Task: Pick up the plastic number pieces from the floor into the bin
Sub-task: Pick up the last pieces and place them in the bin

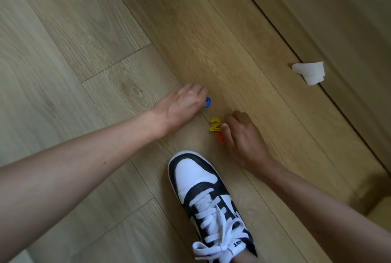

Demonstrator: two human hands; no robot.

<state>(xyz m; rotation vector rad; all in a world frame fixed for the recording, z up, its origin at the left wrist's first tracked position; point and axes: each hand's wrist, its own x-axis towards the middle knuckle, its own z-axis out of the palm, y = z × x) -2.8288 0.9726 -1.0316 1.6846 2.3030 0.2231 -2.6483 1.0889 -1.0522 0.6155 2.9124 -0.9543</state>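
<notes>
- One wood-plank floor [84, 30] carries everything.
- Black-and-white sneaker [203, 195], toe pointing toward the pieces.
- Left hand [186, 102]: fingers curled, pinching the blue piece [208, 102] low at the floor.
- Right hand [243, 135]: fingers curled under, thumb touching the red piece [220, 137]; whether it grips, cannot tell.
- White paper scrap [310, 72], well apart.
- Yellow 2 [215, 124] flat on the floor between the hands, just beside the red piece.
</notes>
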